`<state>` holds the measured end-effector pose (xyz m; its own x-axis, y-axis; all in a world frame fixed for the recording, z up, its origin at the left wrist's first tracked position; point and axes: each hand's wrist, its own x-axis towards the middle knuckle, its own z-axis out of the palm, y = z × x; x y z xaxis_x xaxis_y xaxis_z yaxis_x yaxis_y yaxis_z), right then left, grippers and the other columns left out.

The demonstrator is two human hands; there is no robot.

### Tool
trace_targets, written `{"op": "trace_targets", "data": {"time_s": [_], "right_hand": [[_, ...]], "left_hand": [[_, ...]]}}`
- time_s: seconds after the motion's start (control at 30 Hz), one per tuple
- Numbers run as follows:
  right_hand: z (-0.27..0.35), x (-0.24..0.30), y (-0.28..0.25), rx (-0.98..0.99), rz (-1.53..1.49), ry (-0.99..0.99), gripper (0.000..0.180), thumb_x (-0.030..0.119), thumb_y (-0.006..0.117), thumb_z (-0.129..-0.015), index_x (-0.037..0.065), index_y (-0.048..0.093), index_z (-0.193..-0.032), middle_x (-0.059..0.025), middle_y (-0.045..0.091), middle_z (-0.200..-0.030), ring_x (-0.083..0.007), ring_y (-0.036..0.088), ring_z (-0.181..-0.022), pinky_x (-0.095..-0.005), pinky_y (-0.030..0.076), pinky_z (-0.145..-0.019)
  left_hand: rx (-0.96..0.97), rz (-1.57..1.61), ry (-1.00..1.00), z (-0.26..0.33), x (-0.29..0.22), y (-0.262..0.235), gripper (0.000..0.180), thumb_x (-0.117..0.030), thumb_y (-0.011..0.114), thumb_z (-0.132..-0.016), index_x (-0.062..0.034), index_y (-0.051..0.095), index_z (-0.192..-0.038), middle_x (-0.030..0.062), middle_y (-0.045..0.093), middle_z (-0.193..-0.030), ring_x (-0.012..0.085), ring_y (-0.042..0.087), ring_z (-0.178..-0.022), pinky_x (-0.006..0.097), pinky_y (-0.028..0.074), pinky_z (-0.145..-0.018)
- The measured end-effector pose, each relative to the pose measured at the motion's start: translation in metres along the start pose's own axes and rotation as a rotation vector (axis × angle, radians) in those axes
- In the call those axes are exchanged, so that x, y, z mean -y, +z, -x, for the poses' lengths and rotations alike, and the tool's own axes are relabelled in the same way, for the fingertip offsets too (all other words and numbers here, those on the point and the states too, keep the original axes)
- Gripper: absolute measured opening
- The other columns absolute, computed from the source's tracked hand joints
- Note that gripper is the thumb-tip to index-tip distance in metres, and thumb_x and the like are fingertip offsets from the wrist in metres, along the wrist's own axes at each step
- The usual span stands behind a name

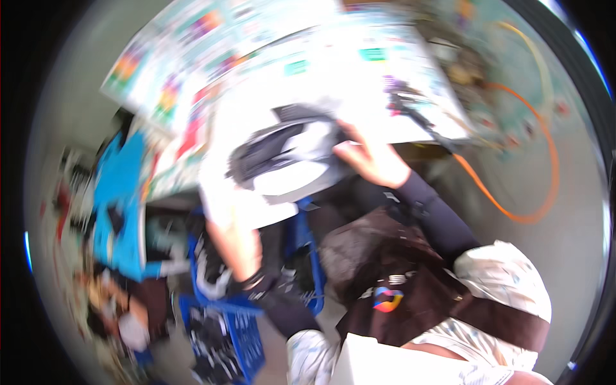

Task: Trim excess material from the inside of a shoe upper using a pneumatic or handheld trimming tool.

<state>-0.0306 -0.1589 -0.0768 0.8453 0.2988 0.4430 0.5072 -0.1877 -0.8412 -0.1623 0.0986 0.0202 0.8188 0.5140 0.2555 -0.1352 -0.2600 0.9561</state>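
A black, grey and white piece point(282, 154), perhaps of fabric, is on or just over the front of the glaring white worktable point(353, 96); blur hides its exact kind. My right hand point(373, 159) grips its right end, thumb and fingers bent around the dark edge. At the near left of the piece is my left hand point(234, 240), its wrist in a dark sleeve. Glare and motion smear the left fingers, so their hold cannot be made out.
A black-handled tool point(420, 122) on an orange hose point(487, 183) lies at the table's right. Below the table stand a blue basket point(314, 263) and another blue basket point(247, 346), both with dark items. A blue panel point(119, 212) and another person point(138, 314) are at left.
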Motion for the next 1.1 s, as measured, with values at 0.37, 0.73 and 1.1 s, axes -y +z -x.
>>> {"op": "trace_targets", "data": {"time_s": [0.37, 0.73, 1.1], "right_hand": [[-0.035, -0.108, -0.157, 0.149, 1.148, 0.212, 0.043, 0.017, 0.073, -0.071, -0.007, 0.064, -0.106, -0.0265, 0.062, -0.113, -0.0436, 0.057, -0.113, -0.0458, 0.049, -0.102], [-0.042, -0.06, -0.171, -0.081, 0.678, 0.529, 0.028, 0.018, 0.064, -0.083, -0.007, 0.067, -0.095, -0.0311, 0.069, -0.102, -0.0469, 0.067, -0.099, -0.0521, 0.054, -0.088], [-0.017, -0.001, -0.152, 0.066, -0.014, 0.768, 0.025, 0.009, 0.064, -0.082, -0.003, 0.07, -0.103, -0.0072, 0.069, -0.075, -0.0137, 0.064, -0.062, -0.0297, 0.05, -0.053]], "left_hand": [[0.351, -0.522, 1.037, -0.096, -0.055, 0.183, 0.048, -0.002, 0.046, -0.102, -0.0023, 0.048, -0.15, 0.0275, 0.058, -0.143, 0.0448, 0.057, -0.13, 0.049, 0.046, -0.107], [0.559, -0.663, 0.85, -0.082, -0.088, 0.219, 0.028, -0.016, 0.06, -0.09, -0.0018, 0.061, -0.115, 0.0268, 0.068, -0.108, 0.0491, 0.065, -0.097, 0.056, 0.053, -0.082], [0.466, -0.691, 0.822, -0.09, -0.07, 0.226, 0.025, -0.02, 0.068, -0.094, -0.0019, 0.072, -0.11, 0.0246, 0.069, -0.099, 0.0457, 0.066, -0.095, 0.051, 0.053, -0.082]]}}
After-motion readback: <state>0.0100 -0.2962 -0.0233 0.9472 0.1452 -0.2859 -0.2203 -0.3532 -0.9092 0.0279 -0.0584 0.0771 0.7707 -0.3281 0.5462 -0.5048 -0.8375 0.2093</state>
